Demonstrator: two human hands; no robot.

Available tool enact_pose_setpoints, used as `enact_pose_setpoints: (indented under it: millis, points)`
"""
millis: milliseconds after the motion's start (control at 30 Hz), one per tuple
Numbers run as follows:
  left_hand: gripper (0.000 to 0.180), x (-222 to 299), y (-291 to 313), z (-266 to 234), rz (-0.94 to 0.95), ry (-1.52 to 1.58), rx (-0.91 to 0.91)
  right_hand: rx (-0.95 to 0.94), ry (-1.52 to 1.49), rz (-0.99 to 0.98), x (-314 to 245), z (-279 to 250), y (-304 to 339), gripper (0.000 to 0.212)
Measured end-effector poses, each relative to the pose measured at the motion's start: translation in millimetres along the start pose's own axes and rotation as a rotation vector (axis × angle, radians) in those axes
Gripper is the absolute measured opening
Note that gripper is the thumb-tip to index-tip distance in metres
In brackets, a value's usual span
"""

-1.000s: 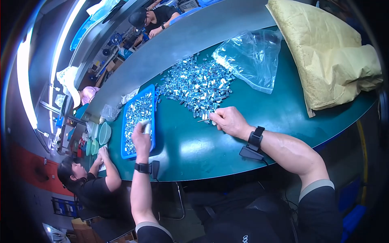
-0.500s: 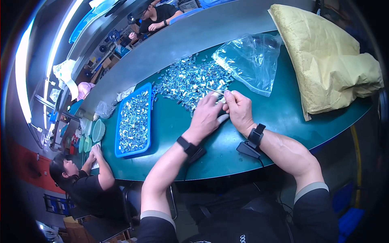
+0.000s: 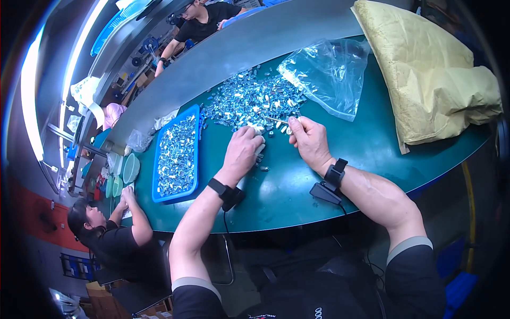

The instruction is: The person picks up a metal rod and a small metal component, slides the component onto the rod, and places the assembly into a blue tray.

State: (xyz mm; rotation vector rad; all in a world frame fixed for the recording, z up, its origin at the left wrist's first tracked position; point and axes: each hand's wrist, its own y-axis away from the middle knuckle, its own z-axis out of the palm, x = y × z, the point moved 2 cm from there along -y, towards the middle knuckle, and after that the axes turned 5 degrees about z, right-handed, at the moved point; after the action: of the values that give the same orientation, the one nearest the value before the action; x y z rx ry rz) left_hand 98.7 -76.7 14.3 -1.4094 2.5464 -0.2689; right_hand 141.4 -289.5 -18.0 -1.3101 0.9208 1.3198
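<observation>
A loose heap of small shiny metal parts [image 3: 249, 98] lies on the green tabletop. At its near edge is my left hand [image 3: 243, 151], fingers curled down; a few loose parts lie by the fingertips, and what the fingers hold is hidden. My right hand [image 3: 312, 141] is closed in a pinch on a thin metal tool [image 3: 276, 120], whose tip points left over the heap; its exact kind is too small to tell. Pale covers show on some fingertips. Left of the heap stands a blue tray [image 3: 195, 151] filled with similar small parts.
A clear plastic bag [image 3: 337, 80] lies behind the heap, beside a large yellowish paper sack [image 3: 425, 85] at the right. A grey raised edge [image 3: 212, 58] runs along the back. One co-worker [image 3: 114, 228] sits at the left; another [image 3: 204, 24] is beyond the edge.
My left hand has moved left and away from my right hand, and loose parts now show between them. The right hand stays nearly in place. The co-worker beyond the edge has stretched an arm out.
</observation>
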Motion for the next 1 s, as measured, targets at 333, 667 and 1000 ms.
enact_pose_setpoints:
  millis: [333, 667, 1000]
  points:
    - [0.026, 50, 47, -20, 0.040, 0.203, 0.069, -0.065, 0.020, -0.011, 5, 3, 1, 0.041]
    - [0.017, 45, 82, -21, -0.299, 0.367, 0.118, -0.278, 0.056, 0.072, 4, 10, 6, 0.038]
    - [0.014, 32, 82, 18, -0.951, 1.516, 0.611, -0.590, 0.097, 0.100, 12, 20, 13, 0.029]
